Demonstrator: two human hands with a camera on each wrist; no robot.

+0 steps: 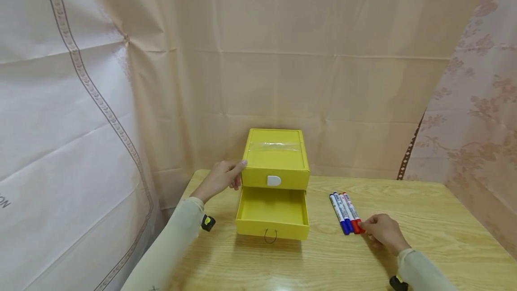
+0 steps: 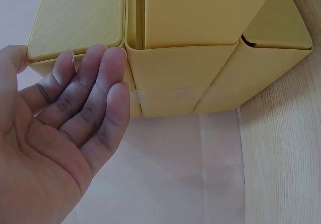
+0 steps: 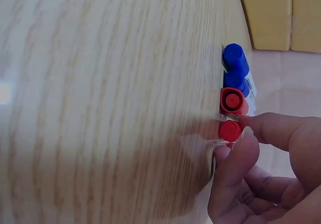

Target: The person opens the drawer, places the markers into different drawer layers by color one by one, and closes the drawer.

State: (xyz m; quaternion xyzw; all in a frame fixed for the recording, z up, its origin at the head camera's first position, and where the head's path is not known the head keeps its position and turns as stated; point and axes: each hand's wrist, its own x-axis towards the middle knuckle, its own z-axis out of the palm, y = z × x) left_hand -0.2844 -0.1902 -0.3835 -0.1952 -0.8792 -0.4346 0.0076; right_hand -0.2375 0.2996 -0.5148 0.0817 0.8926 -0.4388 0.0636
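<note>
A yellow drawer unit [image 1: 276, 152] stands on the table, its lower drawer [image 1: 272, 230] pulled out. My left hand [image 1: 220, 178] rests at the unit's upper left front edge, thumb by the top. In the left wrist view the fingers [image 2: 113, 73] lie loosely bent against its side. Two blue markers [image 1: 338, 212] and two red ones lie side by side, caps towards me. With thumb and index finger my right hand [image 1: 385, 232] pinches the cap end of the outermost red marker [image 3: 230, 131]. Beside it is the other red marker [image 3: 233, 101], its cap end hollow.
Light wood table [image 1: 331, 259] carries everything. A beige cloth [image 1: 323, 80] hangs behind the unit, with a white cloth [image 1: 60, 147] on the left and a floral one [image 1: 476, 116] on the right. Clear tape [image 1: 274, 146] crosses the unit's top.
</note>
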